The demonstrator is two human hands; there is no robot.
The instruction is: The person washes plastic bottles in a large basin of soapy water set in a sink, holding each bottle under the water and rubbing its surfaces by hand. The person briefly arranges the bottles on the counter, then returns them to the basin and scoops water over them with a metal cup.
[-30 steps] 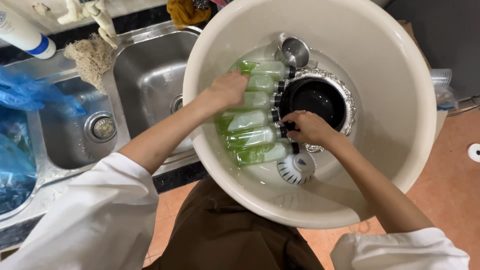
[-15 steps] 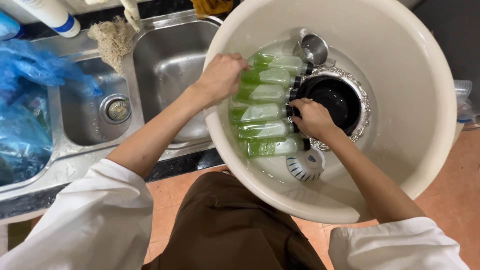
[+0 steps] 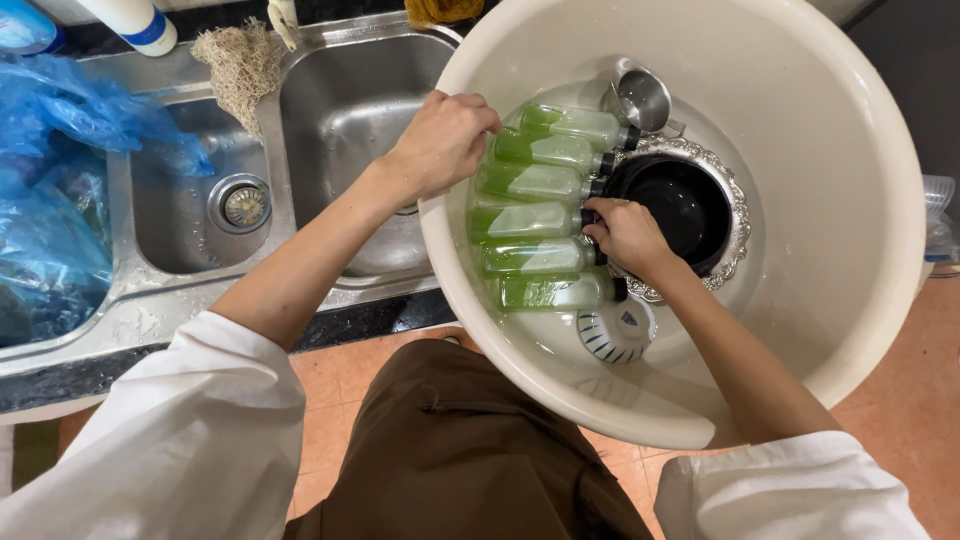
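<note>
A person in a white long-sleeved top and a brown apron stands at a steel double sink [image 3: 190, 230] and leans over a big cream plastic basin [image 3: 850, 180] that sits partly over the right-hand bowl of the sink. Six clear bottles of green liquid [image 3: 535, 222] lie side by side in the basin, dark caps pointing right, packed into a neat row from the far side down toward the person.

The left hand [image 3: 440, 140] is curled at the basin's rim, by the bottoms of the upper bottles; its fingers are bent inward in a clenched grip, though I cannot tell whether they pinch the rim or a bottle end. The right hand [image 3: 625, 235] rests at the cap end of the row, its grip closed around the black cap of the fourth bottle [image 3: 520, 220], counting from the far side, which lies in the middle of the row.

Just right of the caps sits a black bowl [image 3: 680, 205] on an ornate silver tray [image 3: 738, 215]. A small steel cup [image 3: 642, 98] lies beyond it, and a white cup with blue stripes [image 3: 615, 332] lies tipped below the nearest bottle. Crumpled blue plastic bags [image 3: 60, 190] fill the left of the sink, and a tan mesh scrubber [image 3: 240, 65] rests on its back edge.
</note>
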